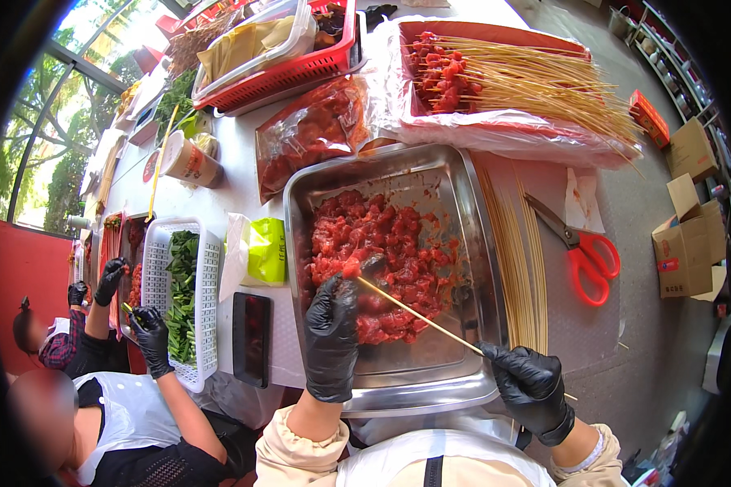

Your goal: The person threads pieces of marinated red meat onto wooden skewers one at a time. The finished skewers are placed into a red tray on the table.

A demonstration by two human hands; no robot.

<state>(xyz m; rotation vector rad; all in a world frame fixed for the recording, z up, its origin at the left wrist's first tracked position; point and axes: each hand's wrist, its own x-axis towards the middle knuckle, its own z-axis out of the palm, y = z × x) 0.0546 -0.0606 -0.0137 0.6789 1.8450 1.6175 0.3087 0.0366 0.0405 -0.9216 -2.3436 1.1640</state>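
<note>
Both my hands wear black gloves over a stainless steel tray [423, 389] with a heap of diced red raw meat [377, 243]. My left hand [332, 335] pinches a small piece of meat [351, 268] at the tip of a bamboo skewer [420, 316]. The skewer slants down to the right, and my right hand [527, 386] grips its lower end near the tray's right rim. Whether the tip has gone through the piece is hard to tell. Loose bamboo skewers [524, 274] lie along the tray's right side.
Red-handled scissors [585, 262] lie right of the skewers. Behind the tray are a bag of marinated meat [310, 128] and a plastic-lined box [518, 131] of meat skewers. A phone [251, 339] and a white basket [210, 292] of greens stand left, beside gloved co-workers [152, 341].
</note>
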